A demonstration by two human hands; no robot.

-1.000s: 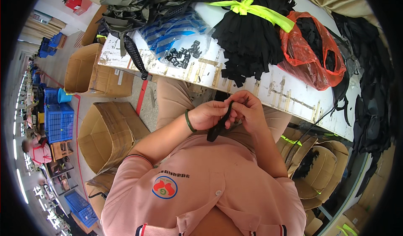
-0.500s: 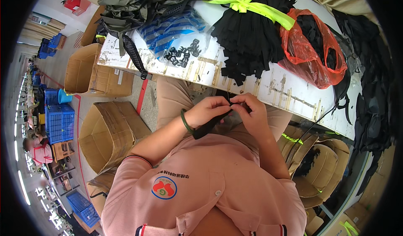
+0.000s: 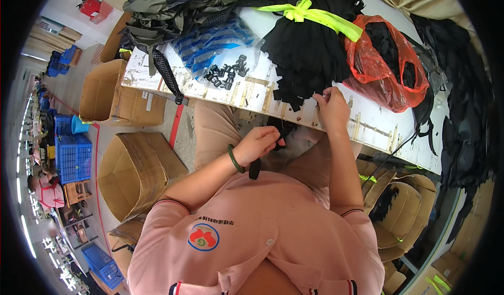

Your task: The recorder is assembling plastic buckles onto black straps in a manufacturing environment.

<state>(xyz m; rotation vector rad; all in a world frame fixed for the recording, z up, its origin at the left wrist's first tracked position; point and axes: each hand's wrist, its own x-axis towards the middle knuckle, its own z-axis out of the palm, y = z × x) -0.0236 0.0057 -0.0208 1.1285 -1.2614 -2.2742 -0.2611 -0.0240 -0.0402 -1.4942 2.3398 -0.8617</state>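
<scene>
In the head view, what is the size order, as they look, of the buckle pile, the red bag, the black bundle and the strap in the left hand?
1. Black bundle
2. Red bag
3. Buckle pile
4. Strap, by its visible part only; the left hand hides some of it.

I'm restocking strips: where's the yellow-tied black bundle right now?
In the head view, the bundle lies right of centre on the white table, left of the red bag and just beyond the right hand.
</scene>
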